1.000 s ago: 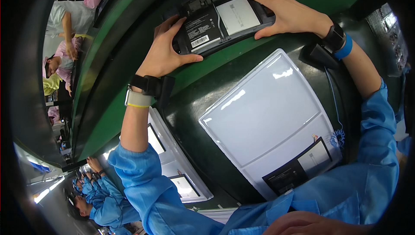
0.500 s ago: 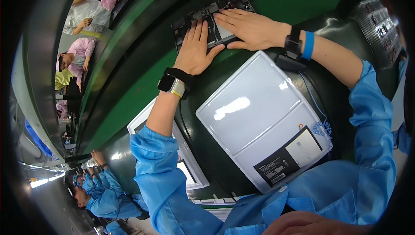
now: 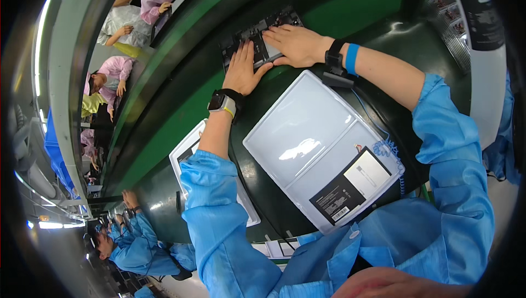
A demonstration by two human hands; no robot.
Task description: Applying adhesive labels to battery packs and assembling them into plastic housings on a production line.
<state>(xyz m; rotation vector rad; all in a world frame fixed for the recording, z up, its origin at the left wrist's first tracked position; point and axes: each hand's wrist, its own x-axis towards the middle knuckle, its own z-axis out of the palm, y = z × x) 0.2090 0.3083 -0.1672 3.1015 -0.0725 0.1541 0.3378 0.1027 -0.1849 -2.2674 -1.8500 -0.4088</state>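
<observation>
An opened laptop base [image 3: 255,30], dark with its inner parts bare, lies at the far side of the bench. My left hand [image 3: 244,73] rests flat on its near left part, fingers stretched. My right hand [image 3: 300,44] lies palm down to the right, fingers extended over a flat battery [image 3: 270,52] with black and silver-white areas. The hands cover much of the battery. Closer to me, a white tray [image 3: 296,125] holds another flat black-and-white battery [image 3: 350,184] in its near compartment.
A second white tray [image 3: 249,210] sits partly under my left arm. A blue coiled cord [image 3: 387,148] runs to my right wrist strap [image 3: 334,61]. Clear compartment packaging [image 3: 452,26] and a white tray end [image 3: 486,89] bearing a dark part are at right. Co-workers [image 3: 134,237] sit left.
The view has shifted, and a white tray with a dark part has come in at the right edge. Both hands stay flat on the laptop base.
</observation>
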